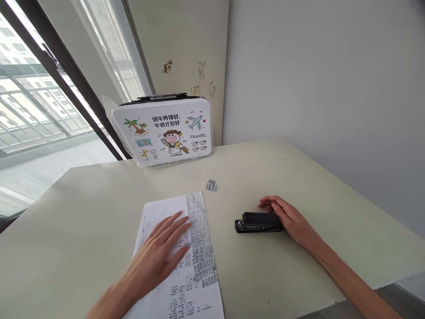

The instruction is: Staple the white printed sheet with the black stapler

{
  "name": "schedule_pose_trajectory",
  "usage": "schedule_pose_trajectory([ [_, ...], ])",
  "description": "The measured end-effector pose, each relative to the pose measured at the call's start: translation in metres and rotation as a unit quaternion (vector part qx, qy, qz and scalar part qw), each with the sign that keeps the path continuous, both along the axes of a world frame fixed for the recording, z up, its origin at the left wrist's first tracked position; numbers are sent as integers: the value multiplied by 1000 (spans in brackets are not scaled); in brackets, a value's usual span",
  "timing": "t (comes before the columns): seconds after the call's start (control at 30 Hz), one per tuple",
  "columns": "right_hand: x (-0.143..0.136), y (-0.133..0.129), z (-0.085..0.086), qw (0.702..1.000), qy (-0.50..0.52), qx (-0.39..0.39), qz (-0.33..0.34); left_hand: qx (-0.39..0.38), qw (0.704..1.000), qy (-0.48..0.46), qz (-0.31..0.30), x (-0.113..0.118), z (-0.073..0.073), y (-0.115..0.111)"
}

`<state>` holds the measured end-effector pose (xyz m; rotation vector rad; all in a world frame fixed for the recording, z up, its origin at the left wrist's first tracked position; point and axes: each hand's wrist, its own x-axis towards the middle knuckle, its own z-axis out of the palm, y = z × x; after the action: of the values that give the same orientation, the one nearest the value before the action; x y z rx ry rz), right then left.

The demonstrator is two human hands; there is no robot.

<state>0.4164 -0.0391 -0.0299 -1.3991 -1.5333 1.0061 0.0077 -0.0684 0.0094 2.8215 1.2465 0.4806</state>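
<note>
1 flat-spread left hand (160, 249) on paper (201, 235); right hand (292, 221) touching oblong stapler (259, 221), grip unclear.

Paper (199, 248) lies left of the stapler (259, 223), apparently staples (211, 186) behind.

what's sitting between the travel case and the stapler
In the head view, a few grey staple strips lie on the table between the case and the stapler.

A cream flat tabletop (292, 177) supports a white rectangular printed case (166, 133), grey metal staple strips (211, 186), black oblong stapler (260, 218), white printed paper (202, 239)
</note>
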Motion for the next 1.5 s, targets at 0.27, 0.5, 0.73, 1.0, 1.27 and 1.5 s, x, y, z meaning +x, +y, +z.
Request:
schedule_pose_trajectory([
  [0.27, -3, -5, 7, 1000, -9, 10, 4, -63, 988, -121, -74, 108, 8, 26],
  [0.5, -5, -13, 9, 983, -156, 71, 72, -65, 985, -143, -70, 138, -6, 48],
  [0.73, -9, -14, 0, 952, -223, 201, 58, -38, 991, -110, -73, 97, 5, 41],
  [1.0, -8, -14, 0, 950, -231, 196, 71, -21, 996, -84, 1, 79, 10, 75],
  [1.27, -8, -13, 0, 954, -219, 191, 75, -47, 992, -58, 102, 92, -9, 149],
  [1.5, -9, -13, 3, 953, -216, 195, 79, -59, 991, -78, 95, 87, -11, 149],
])
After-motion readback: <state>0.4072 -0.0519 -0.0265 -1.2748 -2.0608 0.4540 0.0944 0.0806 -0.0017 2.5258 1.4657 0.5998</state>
